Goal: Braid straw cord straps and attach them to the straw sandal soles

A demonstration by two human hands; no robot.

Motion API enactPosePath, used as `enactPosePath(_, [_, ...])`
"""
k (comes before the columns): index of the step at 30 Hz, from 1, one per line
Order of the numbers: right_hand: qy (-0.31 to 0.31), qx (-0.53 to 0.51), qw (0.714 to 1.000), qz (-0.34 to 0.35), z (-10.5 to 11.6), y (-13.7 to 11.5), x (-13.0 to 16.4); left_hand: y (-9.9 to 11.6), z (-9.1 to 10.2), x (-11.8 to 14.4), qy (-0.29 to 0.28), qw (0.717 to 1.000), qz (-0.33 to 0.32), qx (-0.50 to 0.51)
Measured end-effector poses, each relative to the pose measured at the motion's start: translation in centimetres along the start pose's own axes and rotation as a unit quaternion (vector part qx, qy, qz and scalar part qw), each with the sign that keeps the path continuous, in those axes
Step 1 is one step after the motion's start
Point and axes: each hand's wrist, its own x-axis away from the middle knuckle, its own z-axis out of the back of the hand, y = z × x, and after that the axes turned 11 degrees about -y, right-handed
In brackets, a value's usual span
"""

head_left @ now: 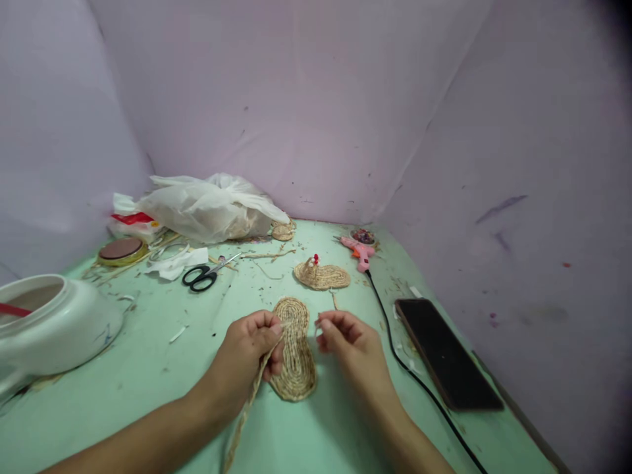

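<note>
**Woven sole in both hands, mid-table**

Sitting near the middle of the green table (pixel 148 368): a flat woven sole (pixel 295 352), long axis running near to far. Left hand (pixel 249 359) curled shut on a braided strip (pixel 247 411), pinching it against the sole's left edge; strip trails off toward the near edge of the table and out of view. Right hand (pixel 348 342) just right of the sole, fingers curled in, thumb and forefinger pinched on something tiny and pale. Can't tell what it is, too small.

Further back, a second sole (pixel 322 275) with a little strap and a red bead on top, well apart from the hands. Scissors (pixel 205 275) far left of that, blades pointing right. Pink glue gun (pixel 359 251) at the far right, cord (pixel 395 349) snaking near along the right side and passing just beside the right wrist. Dark phone (pixel 444 352) flat to the right of the cord, close to the table's right edge and the wall.

Big white jar (pixel 59 322) on its side at the left edge, mouth facing left. Plastic bag (pixel 207 207) heaped at the far wall, tape roll (pixel 121 250) left of it, scraps of paper and fiber scattered about.

Open room: a wide bare patch near left, between jar and left forearm. Tighter on the right, boxed in by cord and phone. Walls close the far and right sides.
</note>
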Motion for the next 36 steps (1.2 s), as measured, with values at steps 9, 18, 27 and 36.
enactPosePath(9, [0.073,-0.101,0.991,0.043,-1.1,-0.7,1.4,0.3,-0.9,0.4,0.049,0.996,-0.032,-0.070])
enactPosePath(18, [-0.146,-0.245,0.956,-0.068,-3.7,-0.2,1.8,-0.6,-0.6,0.3,0.084,0.992,-0.059,-0.078])
enactPosePath(27, [-0.167,-0.366,0.910,-0.100,-3.7,-0.2,2.1,-0.4,-1.0,0.3,0.070,0.996,-0.026,-0.054])
enactPosePath(36, [-0.122,-0.343,0.924,-0.115,-2.9,-0.9,2.2,-0.1,-0.5,0.3,0.058,0.991,-0.050,-0.112])
